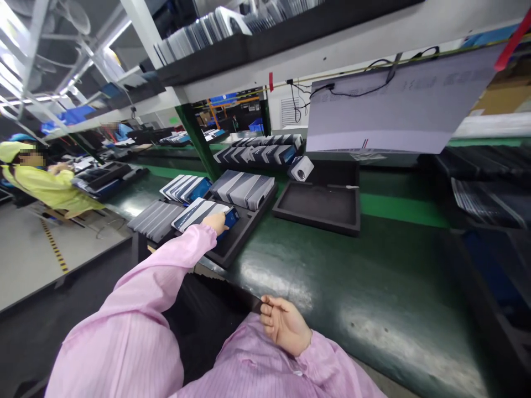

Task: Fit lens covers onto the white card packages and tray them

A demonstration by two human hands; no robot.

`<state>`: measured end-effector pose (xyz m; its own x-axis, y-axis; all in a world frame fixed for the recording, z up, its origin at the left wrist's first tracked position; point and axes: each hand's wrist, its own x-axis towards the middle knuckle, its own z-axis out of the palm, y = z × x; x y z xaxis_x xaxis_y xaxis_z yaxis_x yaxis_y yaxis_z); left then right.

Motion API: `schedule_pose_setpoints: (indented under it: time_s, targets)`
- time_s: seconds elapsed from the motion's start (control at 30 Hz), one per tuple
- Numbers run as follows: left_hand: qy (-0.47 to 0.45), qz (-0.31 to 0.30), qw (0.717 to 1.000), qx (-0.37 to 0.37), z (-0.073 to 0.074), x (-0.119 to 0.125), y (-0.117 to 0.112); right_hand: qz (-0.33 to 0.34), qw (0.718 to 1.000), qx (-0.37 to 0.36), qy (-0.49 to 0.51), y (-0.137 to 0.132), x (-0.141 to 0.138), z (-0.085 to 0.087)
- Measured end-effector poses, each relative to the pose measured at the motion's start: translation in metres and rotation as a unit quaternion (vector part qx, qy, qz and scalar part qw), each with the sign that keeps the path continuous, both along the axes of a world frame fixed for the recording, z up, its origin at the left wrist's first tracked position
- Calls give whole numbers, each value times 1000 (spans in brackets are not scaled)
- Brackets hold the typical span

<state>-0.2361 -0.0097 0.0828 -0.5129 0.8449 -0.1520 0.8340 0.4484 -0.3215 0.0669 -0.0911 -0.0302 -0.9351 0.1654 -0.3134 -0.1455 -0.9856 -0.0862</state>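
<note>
While the left hand (215, 222) stretches out at the end of a pink sleeve, its fingers lie on the blue slab (230, 216) at the near end of a row in the black tray (232, 243); whether the fingers are clamped round it or only laid on top cannot be told from here. The right hand (284, 323) rests loosely curled, palm up, at the near edge of the green bench (332, 276), with nothing in it.

The tray holds four groups of flat slabs, each leaning like shingles. The near right group, the one being touched, shows about four pieces; the near left group (155, 218) is grey and too closely packed to count; the far left group (185, 188) shows roughly four, white and blue; the far right group (244, 189) shows about five, grey and white. The touched slab is thin, flat and rectangular, with a glossy dark blue face, and leans on white-edged neighbours.

One empty black tray (319, 207) sits to the right, just apart from the first. One small white camera (302, 168) stands behind it. One pale sheet (398, 108) hangs above. One person in yellow (45, 182) works at the far left.
</note>
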Motion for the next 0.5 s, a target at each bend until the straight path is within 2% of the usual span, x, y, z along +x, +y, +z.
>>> schedule_pose_setpoints:
  time_s: [0.1, 0.3, 0.4, 0.5]
  targets:
    - [30, -4, 999, 33, -5, 5, -4, 3, 1000, 17, 1, -1, 3, -2]
    - [92, -58, 989, 96, -10, 6, -15, 16, 999, 47, 13, -2, 6, -6]
    - [99, -86, 984, 117, -11, -1, -2, 20, 998, 59, 8, -1, 5, -6]
    - [86, -154, 976, 125, -11, -8, 19, 16, 998, 67, 7, -2, 5, -6]
